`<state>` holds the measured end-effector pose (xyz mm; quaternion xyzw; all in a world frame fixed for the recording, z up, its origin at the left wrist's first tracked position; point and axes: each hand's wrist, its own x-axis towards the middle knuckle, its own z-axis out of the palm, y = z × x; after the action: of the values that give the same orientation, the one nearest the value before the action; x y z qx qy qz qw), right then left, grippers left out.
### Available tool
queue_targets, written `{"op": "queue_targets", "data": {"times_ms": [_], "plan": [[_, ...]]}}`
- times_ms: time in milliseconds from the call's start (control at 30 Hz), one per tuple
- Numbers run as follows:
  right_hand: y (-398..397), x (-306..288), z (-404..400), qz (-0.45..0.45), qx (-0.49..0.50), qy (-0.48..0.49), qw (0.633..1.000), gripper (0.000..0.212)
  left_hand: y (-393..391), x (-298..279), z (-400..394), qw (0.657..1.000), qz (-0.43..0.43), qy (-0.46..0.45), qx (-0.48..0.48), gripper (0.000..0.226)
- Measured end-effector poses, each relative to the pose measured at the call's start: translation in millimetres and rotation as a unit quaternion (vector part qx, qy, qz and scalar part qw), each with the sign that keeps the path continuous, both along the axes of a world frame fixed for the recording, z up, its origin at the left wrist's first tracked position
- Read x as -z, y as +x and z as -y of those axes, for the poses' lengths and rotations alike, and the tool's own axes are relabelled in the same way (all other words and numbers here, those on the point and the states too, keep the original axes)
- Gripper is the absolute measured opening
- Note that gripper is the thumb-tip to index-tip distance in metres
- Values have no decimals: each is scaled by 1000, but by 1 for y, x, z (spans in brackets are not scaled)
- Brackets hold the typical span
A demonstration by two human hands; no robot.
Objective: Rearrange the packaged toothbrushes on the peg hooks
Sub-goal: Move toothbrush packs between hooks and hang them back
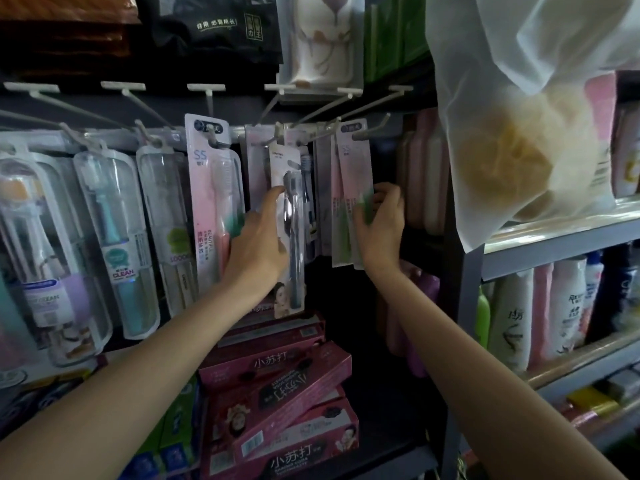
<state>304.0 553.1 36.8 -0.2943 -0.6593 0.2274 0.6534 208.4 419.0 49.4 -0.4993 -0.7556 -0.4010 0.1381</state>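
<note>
Grey toothbrush pack (290, 233) pinched by left hand (258, 242) fingers; right hand (381, 226) fingers pinch pink packs (353, 188).

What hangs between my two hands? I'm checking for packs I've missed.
Head view: grey toothbrush pack, held by left hand, then pale packs up to right hand.
</note>
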Motion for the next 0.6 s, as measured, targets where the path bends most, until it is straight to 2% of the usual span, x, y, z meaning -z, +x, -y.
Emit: {"op": "queue_targets", "data": {"times_ms": [100, 233, 333, 400, 467, 600], "plan": [[-6, 6, 8, 41, -10, 26, 999, 38, -3, 1, 3, 1000, -9, -10, -6, 84], [-11, 5, 9, 27, 40, 29, 998, 43, -5, -1, 6, 1000, -15, -13, -4, 83], [-10, 0, -1, 53, 82, -21, 995, 60, -7, 0, 7, 1000, -24, -14, 4, 80], [-9, -4, -7, 80, 53, -55, 994, 66, -7, 1, 8, 999, -23, -15, 19, 81], [-7, -7, -8, 88, 18, -72, 993, 61, -6, 1, 9, 999, -19, -14, 30, 82], [11, -11, -3, 68, 13, -75, 995, 53, -2, 2, 7, 999, -9, -9, 44, 83]]}}
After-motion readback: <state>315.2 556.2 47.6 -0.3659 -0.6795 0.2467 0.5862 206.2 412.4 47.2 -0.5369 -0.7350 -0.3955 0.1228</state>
